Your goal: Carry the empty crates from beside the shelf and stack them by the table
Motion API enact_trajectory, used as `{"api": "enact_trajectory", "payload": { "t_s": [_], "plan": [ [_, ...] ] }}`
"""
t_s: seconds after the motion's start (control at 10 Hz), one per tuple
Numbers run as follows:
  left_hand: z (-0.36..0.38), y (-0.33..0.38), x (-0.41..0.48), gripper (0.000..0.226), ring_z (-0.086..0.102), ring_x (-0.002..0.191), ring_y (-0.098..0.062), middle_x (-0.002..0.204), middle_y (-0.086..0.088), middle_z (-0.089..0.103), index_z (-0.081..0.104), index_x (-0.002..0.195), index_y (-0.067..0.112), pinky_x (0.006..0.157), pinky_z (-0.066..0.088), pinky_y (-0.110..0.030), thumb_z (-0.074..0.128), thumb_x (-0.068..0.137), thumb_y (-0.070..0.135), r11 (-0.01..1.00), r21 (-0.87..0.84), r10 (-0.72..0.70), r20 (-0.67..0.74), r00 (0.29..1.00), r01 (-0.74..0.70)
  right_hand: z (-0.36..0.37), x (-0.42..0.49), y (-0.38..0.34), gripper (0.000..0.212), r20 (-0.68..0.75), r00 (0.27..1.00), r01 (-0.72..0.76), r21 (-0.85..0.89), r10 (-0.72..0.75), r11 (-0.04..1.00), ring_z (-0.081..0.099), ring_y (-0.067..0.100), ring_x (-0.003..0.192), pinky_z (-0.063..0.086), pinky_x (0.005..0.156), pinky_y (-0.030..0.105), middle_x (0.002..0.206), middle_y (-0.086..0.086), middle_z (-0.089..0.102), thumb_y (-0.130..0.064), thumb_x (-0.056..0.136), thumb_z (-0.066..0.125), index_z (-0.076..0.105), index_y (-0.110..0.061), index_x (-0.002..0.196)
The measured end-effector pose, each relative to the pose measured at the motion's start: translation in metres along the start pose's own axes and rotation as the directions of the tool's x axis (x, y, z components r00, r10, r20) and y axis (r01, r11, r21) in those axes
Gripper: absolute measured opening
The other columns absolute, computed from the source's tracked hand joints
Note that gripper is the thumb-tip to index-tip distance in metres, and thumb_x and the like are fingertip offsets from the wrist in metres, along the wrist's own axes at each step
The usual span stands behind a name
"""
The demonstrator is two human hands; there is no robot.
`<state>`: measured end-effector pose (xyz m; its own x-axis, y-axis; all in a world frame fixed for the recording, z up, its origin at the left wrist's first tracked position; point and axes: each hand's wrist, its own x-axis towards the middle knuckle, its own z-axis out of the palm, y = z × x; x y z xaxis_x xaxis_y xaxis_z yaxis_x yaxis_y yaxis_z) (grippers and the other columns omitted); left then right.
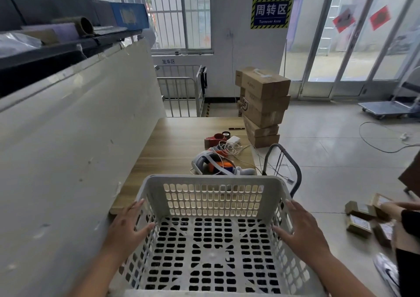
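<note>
A white perforated plastic crate point(213, 199) fills the lower middle of the view, empty inside. My left hand point(128, 224) grips its left wall, thumb inside and fingers outside. On the opposite wall my right hand point(300, 227) holds the same way. The crate's far end is at the near edge of a wooden table point(172, 146). I cannot tell whether the crate rests on anything.
A large pale panel point(68, 149) leans along the left, with a dark shelf point(56, 35) above it. On the table lie a headset point(213, 163), cables and a tape dispenser point(214, 138). Stacked cardboard boxes point(263, 105), a trolley handle point(284, 160) and another person's hands with small parcels point(361, 219) are right.
</note>
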<state>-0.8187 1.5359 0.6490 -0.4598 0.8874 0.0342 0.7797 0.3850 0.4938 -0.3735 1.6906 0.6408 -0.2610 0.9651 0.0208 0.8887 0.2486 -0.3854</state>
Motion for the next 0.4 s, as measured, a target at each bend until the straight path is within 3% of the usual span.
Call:
{"api": "enact_trajectory", "payload": {
  "t_s": [0.2, 0.3, 0.4],
  "plan": [
    [-0.006, 0.005, -0.005, 0.074, 0.044, 0.141, -0.026, 0.153, -0.002, 0.048, 0.046, 0.151, 0.021, 0.11, 0.039, -0.048, 0.075, 0.087, 0.043, 0.999, -0.03, 0.034, -0.009, 0.999, -0.034, -0.013, -0.005, -0.01, 0.082, -0.021, 1.0, 0.006, -0.028, -0.007, 1.0, 0.03, 0.02, 0.141, 0.033, 0.11, 0.039, 0.155, -0.001, 0.033, -0.062, 0.085, 0.055, 0.028, -0.023, 0.152],
    [-0.007, 0.003, -0.002, 0.061, 0.054, 0.13, -0.024, 0.138, 0.002, 0.06, 0.059, 0.141, 0.024, 0.103, 0.046, -0.043, 0.078, 0.085, 0.041, 0.996, -0.088, 0.029, -0.036, 0.999, -0.032, -0.019, -0.003, -0.015, 0.06, -0.137, 0.991, 0.026, 0.112, -0.011, 0.993, 0.054, 0.021, 0.122, 0.046, 0.093, 0.037, 0.135, -0.002, 0.057, -0.047, 0.085, 0.066, 0.052, -0.022, 0.138],
    [-0.005, -0.004, -0.015, 0.05, 0.063, 0.118, -0.02, 0.117, 0.01, 0.067, 0.071, 0.122, 0.028, 0.093, 0.045, -0.03, 0.082, 0.076, 0.045, 0.983, -0.173, 0.051, -0.075, 0.996, -0.063, -0.029, -0.013, -0.022, 0.047, -0.147, 0.989, 0.019, 0.277, 0.022, 0.961, 0.06, 0.026, 0.116, 0.043, 0.088, 0.03, 0.124, 0.003, 0.066, -0.03, 0.084, 0.072, 0.063, -0.017, 0.128]
  ]
}}
